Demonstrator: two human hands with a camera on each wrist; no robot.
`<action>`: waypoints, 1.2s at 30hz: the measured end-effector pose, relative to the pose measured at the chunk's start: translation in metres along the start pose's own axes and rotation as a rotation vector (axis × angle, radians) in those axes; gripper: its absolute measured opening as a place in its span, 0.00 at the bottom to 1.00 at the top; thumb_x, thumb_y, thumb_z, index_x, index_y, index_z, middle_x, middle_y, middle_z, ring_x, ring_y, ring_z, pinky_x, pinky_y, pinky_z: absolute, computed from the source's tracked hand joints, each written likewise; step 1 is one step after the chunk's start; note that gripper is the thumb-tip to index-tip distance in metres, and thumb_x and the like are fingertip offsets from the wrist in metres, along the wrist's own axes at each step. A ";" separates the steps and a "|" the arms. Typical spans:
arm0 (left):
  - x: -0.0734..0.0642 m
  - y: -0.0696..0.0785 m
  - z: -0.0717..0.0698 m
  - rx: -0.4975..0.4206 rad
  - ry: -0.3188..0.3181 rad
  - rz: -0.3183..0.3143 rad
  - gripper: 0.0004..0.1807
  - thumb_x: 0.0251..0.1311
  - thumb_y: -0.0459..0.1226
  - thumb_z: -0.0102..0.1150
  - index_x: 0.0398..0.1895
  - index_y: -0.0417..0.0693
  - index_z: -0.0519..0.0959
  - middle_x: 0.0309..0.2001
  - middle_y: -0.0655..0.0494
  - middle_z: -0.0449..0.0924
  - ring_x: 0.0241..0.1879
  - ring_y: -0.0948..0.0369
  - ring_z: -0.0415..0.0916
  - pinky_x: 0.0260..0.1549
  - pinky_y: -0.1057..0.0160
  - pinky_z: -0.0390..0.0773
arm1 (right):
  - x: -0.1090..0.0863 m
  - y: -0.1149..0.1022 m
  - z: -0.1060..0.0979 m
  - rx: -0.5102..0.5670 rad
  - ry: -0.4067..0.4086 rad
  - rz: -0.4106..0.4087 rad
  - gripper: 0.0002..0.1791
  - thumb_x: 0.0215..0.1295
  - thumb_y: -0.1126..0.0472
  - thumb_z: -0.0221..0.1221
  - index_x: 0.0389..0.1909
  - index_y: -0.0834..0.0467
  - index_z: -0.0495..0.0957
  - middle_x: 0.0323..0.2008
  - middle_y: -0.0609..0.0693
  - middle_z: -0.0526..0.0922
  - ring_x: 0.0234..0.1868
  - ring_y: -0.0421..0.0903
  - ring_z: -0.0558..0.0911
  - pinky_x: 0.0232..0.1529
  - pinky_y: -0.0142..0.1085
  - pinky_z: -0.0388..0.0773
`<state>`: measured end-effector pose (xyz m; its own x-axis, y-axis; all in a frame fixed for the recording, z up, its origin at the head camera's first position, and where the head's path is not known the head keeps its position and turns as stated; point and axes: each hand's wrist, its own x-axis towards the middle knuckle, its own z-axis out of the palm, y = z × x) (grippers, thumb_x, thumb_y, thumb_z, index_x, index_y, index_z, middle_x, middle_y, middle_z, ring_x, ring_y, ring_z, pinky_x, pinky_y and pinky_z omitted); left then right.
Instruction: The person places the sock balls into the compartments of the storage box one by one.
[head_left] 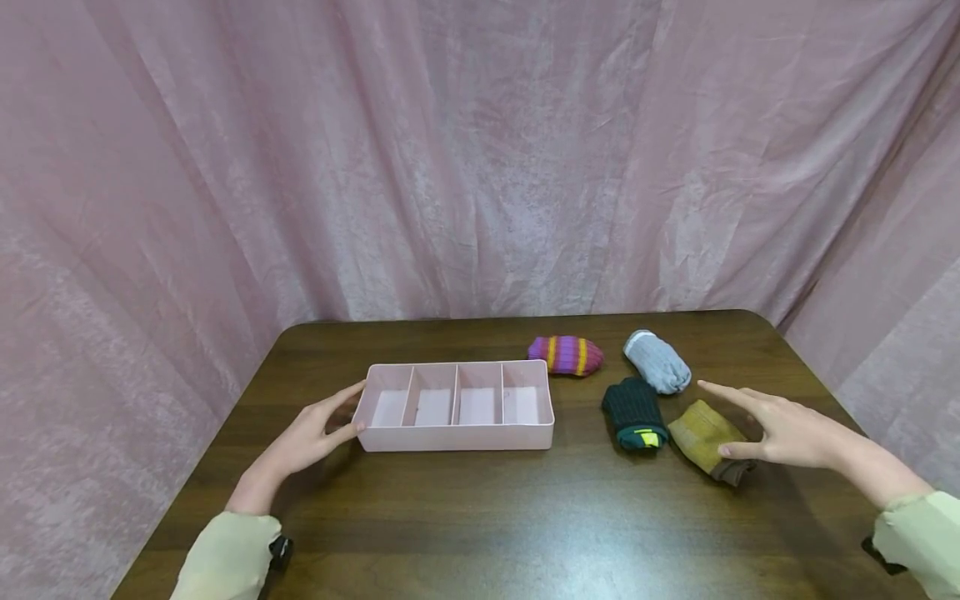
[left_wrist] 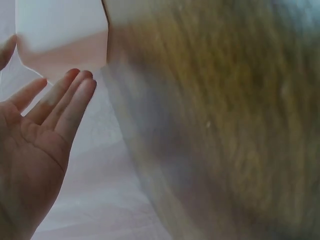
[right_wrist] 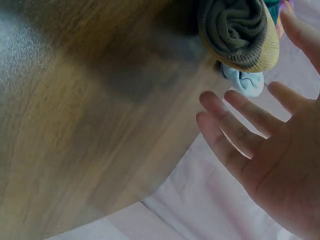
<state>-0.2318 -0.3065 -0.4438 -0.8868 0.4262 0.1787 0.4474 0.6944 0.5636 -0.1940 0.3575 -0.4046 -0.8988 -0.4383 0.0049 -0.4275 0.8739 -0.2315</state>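
Note:
A pale pink box (head_left: 456, 439) divided into several bare compartments sits on the table. My left hand (head_left: 309, 437) is at its left end, thumb near the front corner and fingertips by the end wall. In the left wrist view those fingers (left_wrist: 72, 102) are extended and spread. My right hand (head_left: 795, 429) hovers with spread fingers over the right side of a mustard rolled sock (head_left: 699, 435), overlapping it in the head view. The right wrist view shows that sock's brown rolled end (right_wrist: 234, 32) beyond the fingertips, and the palm holds nothing.
Left of the mustard sock lies a dark green rolled sock (head_left: 632, 408) with a yellow-green patch. Behind are a light grey rolled sock (head_left: 658, 363) and a purple striped one (head_left: 573, 356) near the box's back right corner. Pink curtains (head_left: 480, 167) hang behind the wooden table (head_left: 465, 517).

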 end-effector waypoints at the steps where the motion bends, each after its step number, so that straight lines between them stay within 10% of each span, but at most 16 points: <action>1: 0.000 0.000 0.001 -0.010 0.005 -0.007 0.35 0.67 0.39 0.59 0.75 0.41 0.60 0.62 0.37 0.76 0.54 0.46 0.81 0.45 0.56 0.86 | 0.001 0.000 0.001 0.011 -0.006 -0.009 0.52 0.55 0.34 0.66 0.77 0.47 0.54 0.63 0.61 0.76 0.47 0.50 0.81 0.40 0.46 0.80; 4: -0.002 -0.001 0.003 -0.034 0.017 -0.028 0.34 0.68 0.39 0.59 0.74 0.42 0.61 0.59 0.37 0.78 0.51 0.47 0.81 0.43 0.59 0.85 | 0.002 0.001 0.003 0.042 -0.016 -0.036 0.52 0.54 0.36 0.68 0.76 0.49 0.57 0.56 0.55 0.79 0.35 0.35 0.72 0.33 0.31 0.69; 13: -0.001 -0.001 0.007 -0.162 0.021 -0.051 0.34 0.68 0.34 0.58 0.75 0.39 0.58 0.58 0.31 0.75 0.47 0.50 0.82 0.36 0.71 0.85 | 0.005 0.003 0.008 0.253 -0.057 -0.112 0.51 0.53 0.47 0.72 0.74 0.56 0.57 0.48 0.55 0.77 0.21 0.28 0.63 0.25 0.26 0.63; 21: 0.000 0.003 0.007 -0.199 0.016 -0.062 0.34 0.68 0.33 0.57 0.74 0.36 0.58 0.59 0.28 0.73 0.50 0.44 0.80 0.38 0.66 0.87 | 0.004 0.003 0.007 0.472 -0.179 -0.098 0.51 0.55 0.54 0.72 0.76 0.49 0.52 0.58 0.68 0.73 0.18 0.37 0.77 0.20 0.34 0.80; 36: 0.001 0.002 0.007 -0.227 0.014 -0.054 0.34 0.67 0.32 0.57 0.74 0.36 0.58 0.57 0.29 0.74 0.47 0.49 0.81 0.38 0.67 0.86 | 0.016 -0.007 -0.010 0.524 -0.214 -0.034 0.46 0.55 0.57 0.71 0.71 0.47 0.55 0.49 0.64 0.78 0.24 0.41 0.80 0.22 0.38 0.86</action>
<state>-0.2307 -0.3008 -0.4483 -0.9110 0.3827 0.1535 0.3630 0.5675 0.7391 -0.2059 0.3465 -0.3931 -0.8220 -0.5454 -0.1641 -0.3017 0.6613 -0.6868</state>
